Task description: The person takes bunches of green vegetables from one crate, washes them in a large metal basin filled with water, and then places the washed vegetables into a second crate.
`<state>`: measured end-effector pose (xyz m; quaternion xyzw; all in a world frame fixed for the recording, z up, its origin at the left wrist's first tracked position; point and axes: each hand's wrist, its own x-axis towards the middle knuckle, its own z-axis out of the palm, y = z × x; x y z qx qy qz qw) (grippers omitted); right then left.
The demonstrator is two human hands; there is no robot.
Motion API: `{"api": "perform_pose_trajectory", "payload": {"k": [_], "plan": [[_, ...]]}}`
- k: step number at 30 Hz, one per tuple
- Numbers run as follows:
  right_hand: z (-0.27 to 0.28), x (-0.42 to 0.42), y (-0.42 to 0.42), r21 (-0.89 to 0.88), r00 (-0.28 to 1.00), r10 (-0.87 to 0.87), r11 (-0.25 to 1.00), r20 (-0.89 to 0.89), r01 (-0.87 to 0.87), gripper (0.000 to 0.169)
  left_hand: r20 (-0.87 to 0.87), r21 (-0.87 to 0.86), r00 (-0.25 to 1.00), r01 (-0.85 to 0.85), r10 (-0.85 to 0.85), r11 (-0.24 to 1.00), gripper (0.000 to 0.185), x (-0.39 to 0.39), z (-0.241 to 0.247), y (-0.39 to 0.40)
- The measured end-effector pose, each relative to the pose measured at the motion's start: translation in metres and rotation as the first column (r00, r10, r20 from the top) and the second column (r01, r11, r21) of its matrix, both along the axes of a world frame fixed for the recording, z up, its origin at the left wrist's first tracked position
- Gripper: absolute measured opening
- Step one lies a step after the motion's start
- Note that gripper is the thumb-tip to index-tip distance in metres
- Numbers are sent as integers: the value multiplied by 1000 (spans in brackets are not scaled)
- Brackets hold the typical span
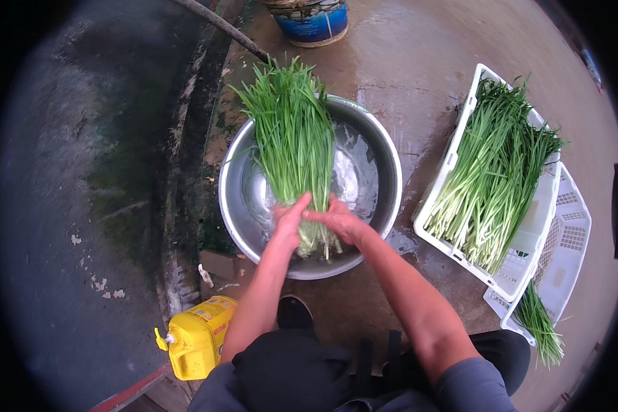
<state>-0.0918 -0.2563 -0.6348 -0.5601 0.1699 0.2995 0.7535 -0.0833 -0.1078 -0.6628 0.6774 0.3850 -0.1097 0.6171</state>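
Observation:
A large bunch of garlic chives (296, 139) lies across a round metal basin (394, 170) that holds clear water (358, 177). Its green tips reach past the far rim, while the pale stem ends point towards me inside the basin. My left hand (288, 221) grips the bunch from the left, near the pale ends. From the right, my right hand (339, 220) clasps the same stems, its thumb across their top. The fingers under the bunch are hidden.
On the right, a white plastic crate (525, 265) holds more chives (494, 170). Another white crate (571, 247) sits partly beneath it, with a small chive bunch (541, 329) at its near end. A yellow pump bottle (198, 340) stands at left; a blue bucket (309, 26) stands beyond the basin.

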Motion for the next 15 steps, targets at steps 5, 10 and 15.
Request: {"api": "perform_pose_trajectory", "payload": {"k": [5, 10, 15], "plan": [[-23, 2, -6, 8, 987, -95, 995, -131, 97, 41, 5, -697, 1000, -11, 20, 717, 73, 5, -15, -9], [-24, 15, -21, 45, 932, -333, 938, -145, 342, 36, 34, -792, 997, -15, 68, 610, 83, 4, 26, 10], [-31, 11, -11, 110, 915, -325, 927, -238, 357, 39, 23, -586, 984, 158, -179, 794, 46, -35, 32, 9]]}}
